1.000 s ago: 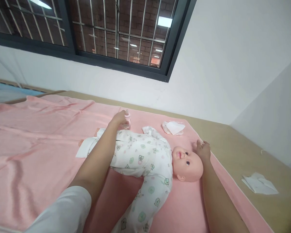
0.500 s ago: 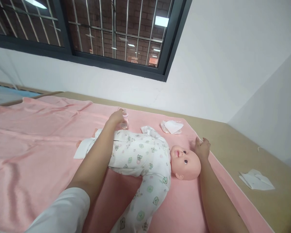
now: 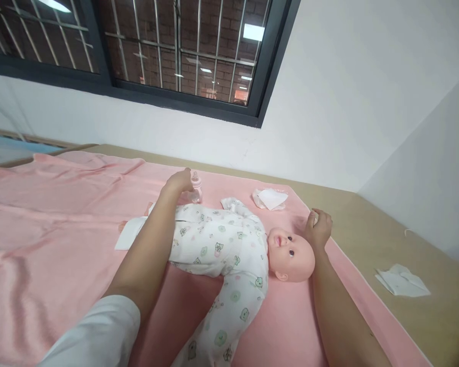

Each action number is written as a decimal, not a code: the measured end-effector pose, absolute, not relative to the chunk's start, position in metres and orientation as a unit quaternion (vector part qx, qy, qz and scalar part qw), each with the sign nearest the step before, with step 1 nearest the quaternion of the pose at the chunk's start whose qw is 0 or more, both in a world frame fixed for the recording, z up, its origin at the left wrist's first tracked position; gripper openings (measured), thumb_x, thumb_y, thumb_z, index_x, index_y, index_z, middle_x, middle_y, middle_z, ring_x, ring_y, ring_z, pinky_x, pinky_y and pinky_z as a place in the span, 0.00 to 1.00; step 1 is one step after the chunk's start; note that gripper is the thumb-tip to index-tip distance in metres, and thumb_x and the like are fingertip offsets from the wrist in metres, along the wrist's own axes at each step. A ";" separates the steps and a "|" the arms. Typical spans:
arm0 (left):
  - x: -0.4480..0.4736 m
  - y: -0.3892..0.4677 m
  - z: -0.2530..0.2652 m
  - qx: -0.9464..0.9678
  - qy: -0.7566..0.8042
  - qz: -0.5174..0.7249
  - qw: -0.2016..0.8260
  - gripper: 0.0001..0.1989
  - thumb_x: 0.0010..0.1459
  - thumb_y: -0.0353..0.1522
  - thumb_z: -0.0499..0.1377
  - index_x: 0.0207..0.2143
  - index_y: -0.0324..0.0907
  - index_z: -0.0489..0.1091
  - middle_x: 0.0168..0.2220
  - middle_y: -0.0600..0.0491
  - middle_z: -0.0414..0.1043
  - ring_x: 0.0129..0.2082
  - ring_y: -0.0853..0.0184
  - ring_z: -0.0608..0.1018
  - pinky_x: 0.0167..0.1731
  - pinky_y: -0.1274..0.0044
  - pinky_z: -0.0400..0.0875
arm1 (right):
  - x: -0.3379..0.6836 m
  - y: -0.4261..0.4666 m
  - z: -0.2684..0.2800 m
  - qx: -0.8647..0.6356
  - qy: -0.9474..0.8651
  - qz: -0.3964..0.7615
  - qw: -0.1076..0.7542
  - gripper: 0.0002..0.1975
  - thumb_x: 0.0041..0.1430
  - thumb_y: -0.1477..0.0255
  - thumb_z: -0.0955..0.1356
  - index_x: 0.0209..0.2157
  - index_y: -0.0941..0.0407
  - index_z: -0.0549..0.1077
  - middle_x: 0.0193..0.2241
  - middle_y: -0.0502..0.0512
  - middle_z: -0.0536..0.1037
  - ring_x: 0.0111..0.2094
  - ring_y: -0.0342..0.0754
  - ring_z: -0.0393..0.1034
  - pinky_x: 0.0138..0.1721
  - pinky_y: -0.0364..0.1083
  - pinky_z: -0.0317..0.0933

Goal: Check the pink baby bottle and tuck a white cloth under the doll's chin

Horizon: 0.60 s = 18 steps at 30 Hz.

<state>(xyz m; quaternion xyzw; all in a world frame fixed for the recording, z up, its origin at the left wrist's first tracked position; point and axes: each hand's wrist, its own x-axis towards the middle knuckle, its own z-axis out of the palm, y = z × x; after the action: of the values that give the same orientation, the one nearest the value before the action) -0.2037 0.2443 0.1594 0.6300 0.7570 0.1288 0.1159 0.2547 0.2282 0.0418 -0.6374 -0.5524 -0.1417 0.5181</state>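
A baby doll (image 3: 290,255) in a white printed sleepsuit lies on its back on the pink blanket (image 3: 87,204), head to the right. Beyond its legs stands a small pink-and-clear baby bottle (image 3: 196,187), nipple upward. My left hand (image 3: 179,182) is right beside the bottle, at its left side; the fingertips are partly hidden, and the hand looks loosened rather than wrapped around it. Above the doll's head, my right hand (image 3: 319,227) is curled, with something small and pale between thumb and fingers that I cannot make out.
Crumpled white tissue (image 3: 270,199) lies on the blanket's far right corner. Another folded white tissue (image 3: 402,280) rests on the tan surface (image 3: 340,209) at right. A white wall and a dark-framed barred window (image 3: 183,102) stand behind.
My left hand has shifted slightly left from the bottle, which stays in place. My right hand's fingers have curled closer together around the small pale thing. The doll has not moved.
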 end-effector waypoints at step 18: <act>-0.109 0.156 0.201 0.804 0.459 0.351 0.143 0.26 0.59 0.43 0.60 0.57 0.43 0.69 0.56 0.48 0.73 0.53 0.59 0.76 0.49 0.71 0.71 | 0.183 0.214 0.042 -0.572 -0.745 0.123 0.319 0.18 0.63 0.59 0.59 0.22 0.54 0.57 0.21 0.49 0.66 0.27 0.44 0.59 0.29 0.43 0.51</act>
<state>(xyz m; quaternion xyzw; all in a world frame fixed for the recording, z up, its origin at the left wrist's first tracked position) -0.1091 0.1559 0.2012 0.8038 0.4586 0.3506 0.1435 0.1832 0.2136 0.0424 -0.5723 -0.7455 0.1227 0.3189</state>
